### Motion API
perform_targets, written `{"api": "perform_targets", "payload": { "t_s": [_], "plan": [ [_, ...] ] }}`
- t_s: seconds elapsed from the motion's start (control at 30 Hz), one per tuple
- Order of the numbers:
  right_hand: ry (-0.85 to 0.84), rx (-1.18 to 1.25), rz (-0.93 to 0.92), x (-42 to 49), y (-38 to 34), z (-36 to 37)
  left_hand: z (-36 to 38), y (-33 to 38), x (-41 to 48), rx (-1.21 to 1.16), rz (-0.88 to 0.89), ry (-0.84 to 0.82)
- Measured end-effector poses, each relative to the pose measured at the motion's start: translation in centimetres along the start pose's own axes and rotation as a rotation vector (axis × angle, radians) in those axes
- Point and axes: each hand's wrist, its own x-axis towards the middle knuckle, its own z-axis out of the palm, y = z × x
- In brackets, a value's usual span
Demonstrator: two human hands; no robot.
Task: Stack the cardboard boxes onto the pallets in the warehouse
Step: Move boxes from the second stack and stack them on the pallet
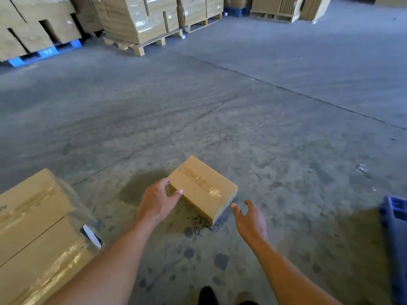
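Observation:
A small flat cardboard box [203, 187] sealed with clear tape lies on the concrete floor in front of me. My left hand [158, 200] is at the box's near-left corner, fingers spread and touching its edge. My right hand [248, 216] hovers open just right of the box's near-right corner, a small gap away from it. A blue plastic pallet [395, 227] shows at the right edge of the view.
A wrapped stack of large cardboard boxes [37, 234] stands at my lower left. Loaded pallets [141, 20] line the back wall, one on a blue pallet [44, 52]. Open concrete floor [264, 106] spreads between. My shoe [207, 296] is at the bottom.

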Motion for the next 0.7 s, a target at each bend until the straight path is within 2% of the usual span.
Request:
{"api": "perform_targets", "payload": {
  "t_s": [0.2, 0.47, 0.6, 0.7],
  "plan": [
    [-0.068, -0.004, 0.125, 9.9, -1.1, 4.8, 3.8, -2.5, 11.3, 0.034, -0.053, -0.122],
    [-0.124, -0.018, 0.339, 23.5, 0.5, 14.8, 11.6, -10.6, 26.0, 0.107, -0.132, -0.249],
    [-0.014, 0.048, 0.480, 28.3, 3.0, 22.4, 17.3, -16.6, 33.7, 0.131, -0.098, -0.339],
    [0.093, 0.127, 0.574, 31.2, 5.7, 28.9, 22.3, -21.7, 39.3, 0.106, -0.063, -0.339]
  ]
}}
